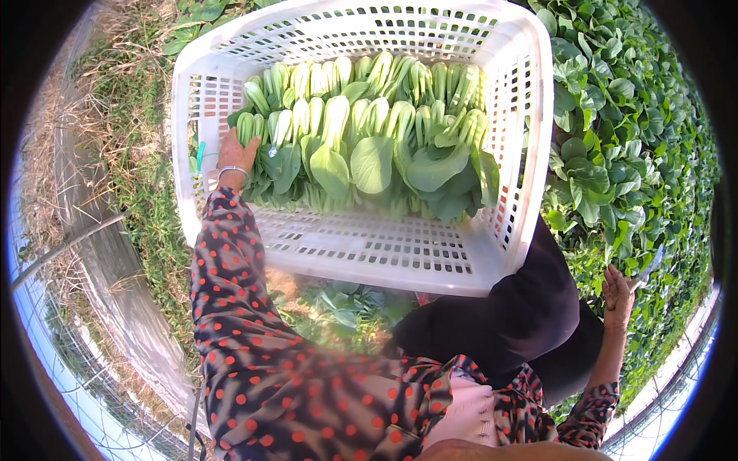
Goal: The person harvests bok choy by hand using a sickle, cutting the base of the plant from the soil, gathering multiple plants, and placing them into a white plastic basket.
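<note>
A white slatted plastic crate (369,276) lies before me, holding rows of bok choy (334,121) with pale stems up and green leaves hanging down. My left hand (235,154), with a bracelet at the wrist, reaches into the crate's left side. Its fingers are around the stems of a bok choy at the left end of the nearer row. Out to the right, away from the crate, my right hand (618,295) is beside a knife (651,268) with a light blade. The handle seems to lie in that hand, mostly hidden by it.
A dense bed of leafy greens (622,127) grows on the right. Dry grass and weeds (138,173) border a pale strip (92,230) on the left, with a thin pole (69,245) across it. Cut leaves (346,311) lie on the ground below the crate, near my dark-clothed knee (536,299).
</note>
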